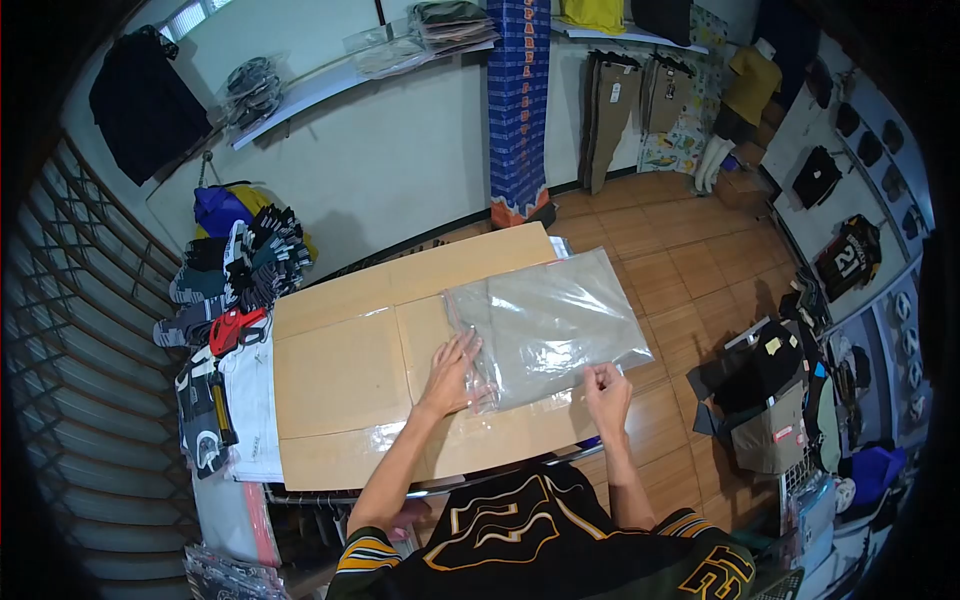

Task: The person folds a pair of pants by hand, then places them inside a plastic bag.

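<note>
The left hand [452, 372] lies flat, fingers spread, pinning the clear plastic garment bag [548, 325] to the cardboard-covered worktop [340, 380]; the right hand [606, 392] pinches its near edge, steadying it.

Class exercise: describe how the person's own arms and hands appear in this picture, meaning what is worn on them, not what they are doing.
Both forearms are bare, and the left hand and right hand wear no gloves. Short black sleeves end in yellow and white striped cuffs. The black jersey carries yellow-outlined lettering. Any rings or a watch are too small to tell.
</note>
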{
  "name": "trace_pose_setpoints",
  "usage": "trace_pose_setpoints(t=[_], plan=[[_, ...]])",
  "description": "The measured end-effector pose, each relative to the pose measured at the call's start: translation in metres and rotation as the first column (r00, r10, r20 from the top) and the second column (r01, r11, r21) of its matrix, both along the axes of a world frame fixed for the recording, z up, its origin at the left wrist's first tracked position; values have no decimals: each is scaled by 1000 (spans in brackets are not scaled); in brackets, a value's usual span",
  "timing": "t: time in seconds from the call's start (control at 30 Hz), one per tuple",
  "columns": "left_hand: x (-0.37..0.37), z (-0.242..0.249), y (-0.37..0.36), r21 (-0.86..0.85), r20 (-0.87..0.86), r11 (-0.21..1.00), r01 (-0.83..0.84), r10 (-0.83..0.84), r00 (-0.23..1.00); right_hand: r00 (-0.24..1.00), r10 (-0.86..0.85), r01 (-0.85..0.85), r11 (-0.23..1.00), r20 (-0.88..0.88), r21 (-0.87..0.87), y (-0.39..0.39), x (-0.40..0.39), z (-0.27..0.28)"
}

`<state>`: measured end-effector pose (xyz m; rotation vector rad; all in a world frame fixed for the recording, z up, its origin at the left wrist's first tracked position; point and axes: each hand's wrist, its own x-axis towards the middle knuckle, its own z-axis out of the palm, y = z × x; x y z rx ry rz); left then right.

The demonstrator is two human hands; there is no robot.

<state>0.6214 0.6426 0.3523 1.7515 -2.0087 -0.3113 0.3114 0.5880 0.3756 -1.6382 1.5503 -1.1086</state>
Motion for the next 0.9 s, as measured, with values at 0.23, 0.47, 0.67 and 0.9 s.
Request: trace_pose_setpoints(t=[0.23, 0.47, 0.67, 0.9], plan=[[-25, 5, 25, -122, -194, 929, -350, 324, 926, 920, -256, 69, 852, -298, -519, -84, -51, 3], [-36, -9, 37, -208, -357, 754, -623, 535, 766, 939, 143, -278, 850, 313, 448, -175, -78, -15], [-45, -14, 42, -194, -372, 687, -700, 609, 701, 870, 237, -472, 658, 433, 587, -189, -67, -18], [-53, -8, 44, -256, -339, 643, -722, 639, 690, 861, 278, -481, 718, 426, 504, -189, -67, 1]])
